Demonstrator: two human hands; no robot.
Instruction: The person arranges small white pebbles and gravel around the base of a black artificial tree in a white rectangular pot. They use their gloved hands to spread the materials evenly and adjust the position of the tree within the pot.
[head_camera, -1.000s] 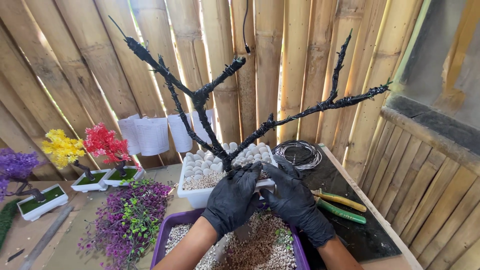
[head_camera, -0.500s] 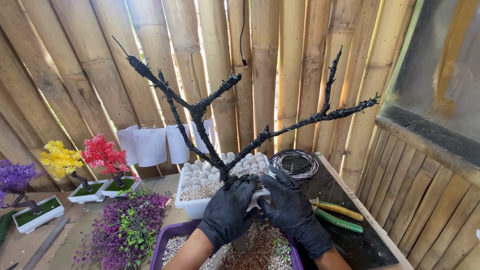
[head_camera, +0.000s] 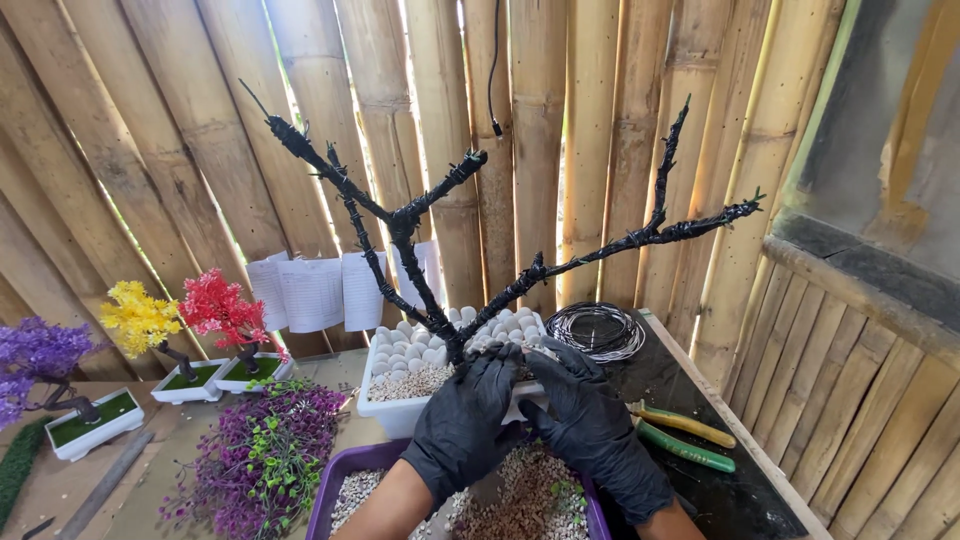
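**Gloved hands hold the base of a bare wire tree over a white pot**

At the lower centre of the frame, two hands in black gloves meet at the foot of a black wire tree (head_camera: 440, 300). The left hand (head_camera: 462, 422) is curled around the base of the trunk, fingers closed. The right hand (head_camera: 590, 425) sits just beside it, fingers bent and pressed against the same spot; whether it fully grips the trunk cannot be told. The tree stands upright in a white rectangular pot (head_camera: 395, 410) filled with white pebbles (head_camera: 410, 345). Its leafless branches spread to the upper left and upper right, against a bamboo wall (head_camera: 560, 150).

Compared with the frames from a second and half a second ago, the hands stay clasped at the trunk base in much the same pose, and the tree is still planted in the pot. The view sits a little differently, with the branches slightly lower in the frame.

Below the hands, at the bottom edge, is a purple tray (head_camera: 340, 485) of gravel. To the right of the pot lies a coil of wire (head_camera: 597, 330), and further right, pliers with green and yellow handles (head_camera: 685, 435). At the left stand small finished trees in yellow (head_camera: 140, 318), red (head_camera: 222, 308) and purple (head_camera: 35, 355), each in a white pot. A bunch of purple and green artificial foliage (head_camera: 262, 455) lies at lower left. White paper sheets (head_camera: 310, 292) hang on the wall behind.
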